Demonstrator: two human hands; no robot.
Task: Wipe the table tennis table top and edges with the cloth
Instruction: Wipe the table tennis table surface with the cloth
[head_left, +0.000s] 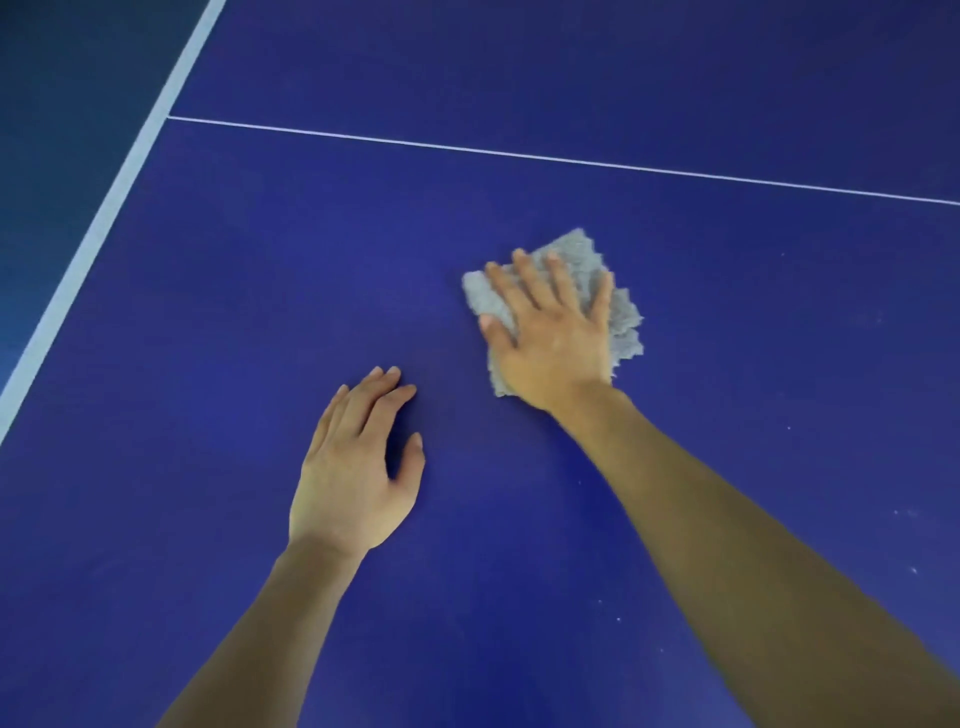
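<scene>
The blue table tennis table top (249, 291) fills the view. A folded grey cloth (621, 317) lies flat on it near the middle. My right hand (550, 332) presses down on the cloth with fingers spread and straight, covering most of it. My left hand (358, 467) rests flat on the bare table to the lower left of the cloth, fingers together and straight, holding nothing.
A thin white centre line (519, 153) crosses the table beyond the hands. A broad white edge stripe (98, 228) marks the table's left side, with dark floor (62, 93) past it. Small white specks (911, 514) dot the surface at the right.
</scene>
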